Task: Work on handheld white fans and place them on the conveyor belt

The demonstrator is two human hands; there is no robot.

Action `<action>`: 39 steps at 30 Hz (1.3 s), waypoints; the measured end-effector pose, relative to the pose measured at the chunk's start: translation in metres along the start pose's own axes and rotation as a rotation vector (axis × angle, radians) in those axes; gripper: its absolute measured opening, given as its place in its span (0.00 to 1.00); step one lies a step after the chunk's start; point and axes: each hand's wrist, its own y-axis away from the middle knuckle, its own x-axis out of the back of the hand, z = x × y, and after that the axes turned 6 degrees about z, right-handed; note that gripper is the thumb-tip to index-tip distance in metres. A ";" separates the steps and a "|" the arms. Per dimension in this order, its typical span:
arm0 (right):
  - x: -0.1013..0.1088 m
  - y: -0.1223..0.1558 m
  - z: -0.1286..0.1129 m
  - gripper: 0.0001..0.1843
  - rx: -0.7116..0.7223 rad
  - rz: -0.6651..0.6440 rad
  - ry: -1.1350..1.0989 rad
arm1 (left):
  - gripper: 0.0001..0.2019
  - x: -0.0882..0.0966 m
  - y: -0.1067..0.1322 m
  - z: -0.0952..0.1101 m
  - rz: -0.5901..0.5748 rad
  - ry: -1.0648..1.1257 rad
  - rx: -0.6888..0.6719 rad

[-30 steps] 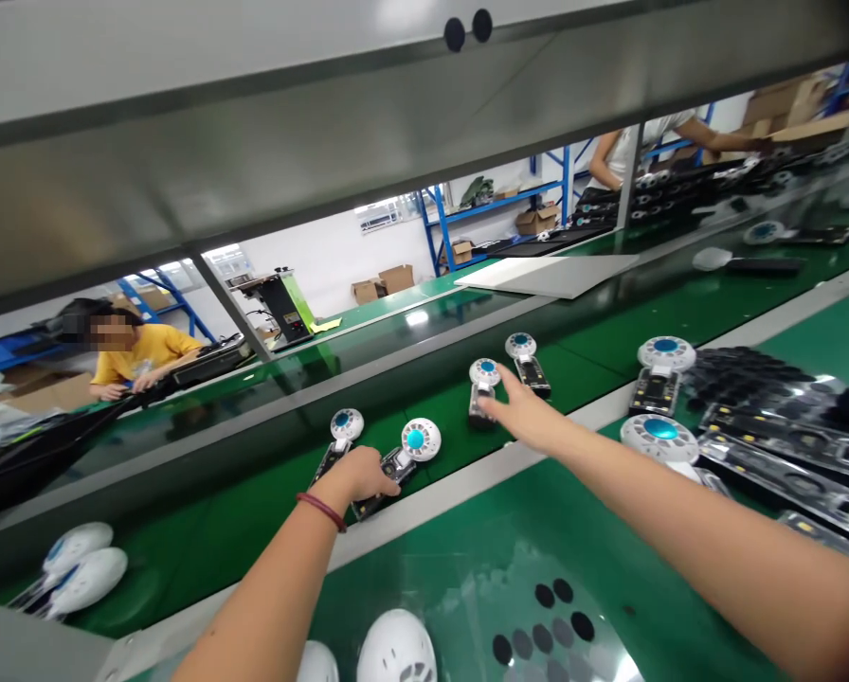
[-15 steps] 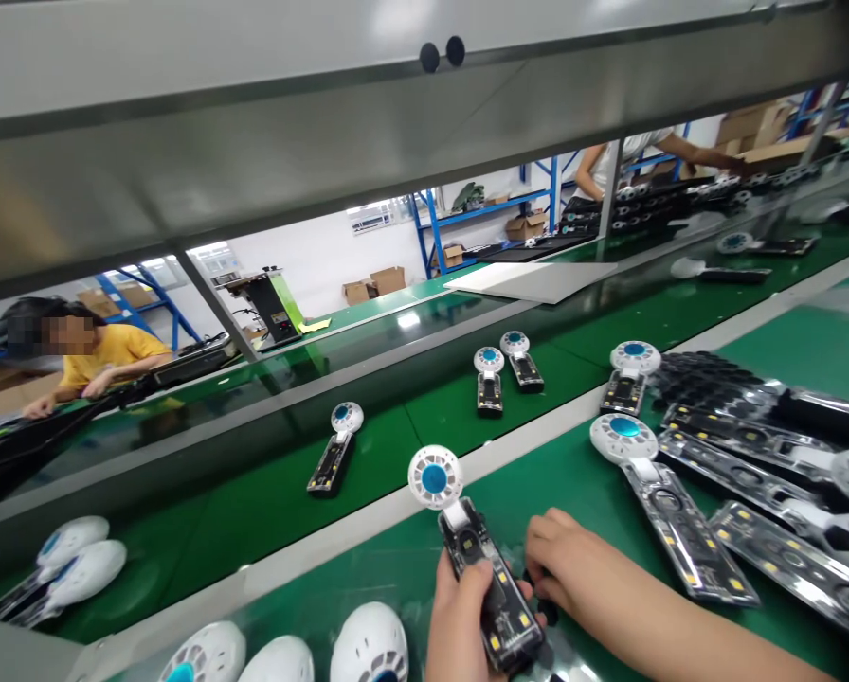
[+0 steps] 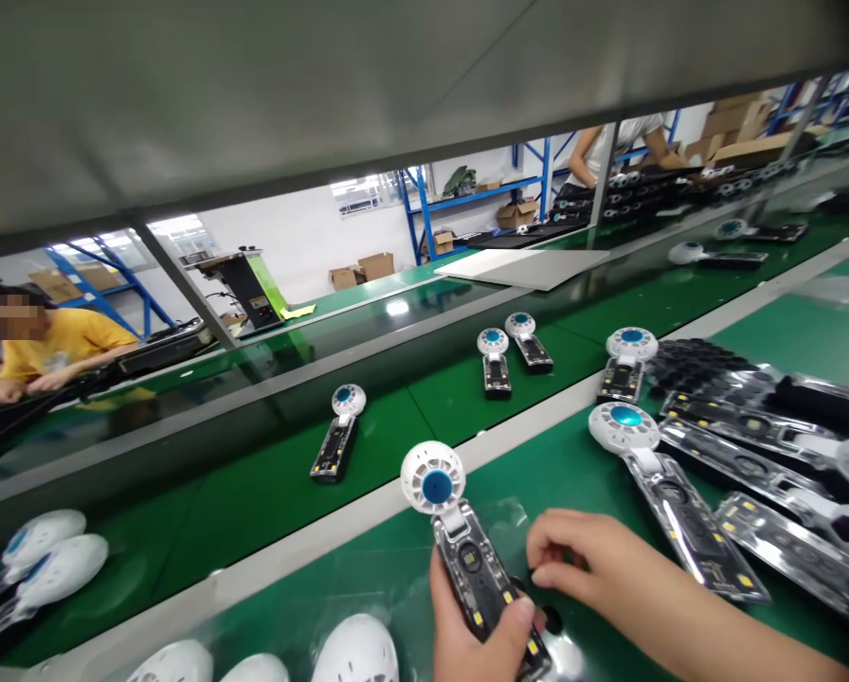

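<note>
My left hand (image 3: 471, 630) is closed around the black handle of a small hand fan (image 3: 460, 540) with a white round head and blue hub, held over the near green bench. My right hand (image 3: 587, 564) sits just right of the handle, fingers curled in a pinch near small black round pieces (image 3: 552, 620); what it pinches is too small to name. Three more fans (image 3: 339, 431) (image 3: 494, 360) (image 3: 528, 339) lie on the green conveyor belt (image 3: 254, 493) beyond.
Several more fan bodies (image 3: 652, 474) and black trays (image 3: 715, 365) crowd the bench at right. White fan covers (image 3: 353, 649) lie at the lower left. A metal shelf (image 3: 254, 85) hangs overhead. Across the line, a person in yellow (image 3: 47, 346) and another person (image 3: 609, 142) work.
A second ago both hands were stretched out to fans on the belt. The left hand has brought one fan back to the near bench, and the right hand has come in beside its handle.
</note>
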 end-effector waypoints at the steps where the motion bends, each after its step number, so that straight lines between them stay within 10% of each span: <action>1: 0.003 0.000 -0.005 0.06 -0.007 0.016 -0.079 | 0.51 0.000 0.000 -0.002 -0.006 -0.043 -0.028; 15: -0.009 -0.007 -0.031 0.11 0.119 0.077 -0.159 | 0.45 -0.004 0.009 0.008 0.056 -0.381 -0.150; 39: -0.010 -0.005 -0.029 0.10 0.336 0.167 0.108 | 0.41 -0.006 0.011 0.009 0.083 -0.311 -0.142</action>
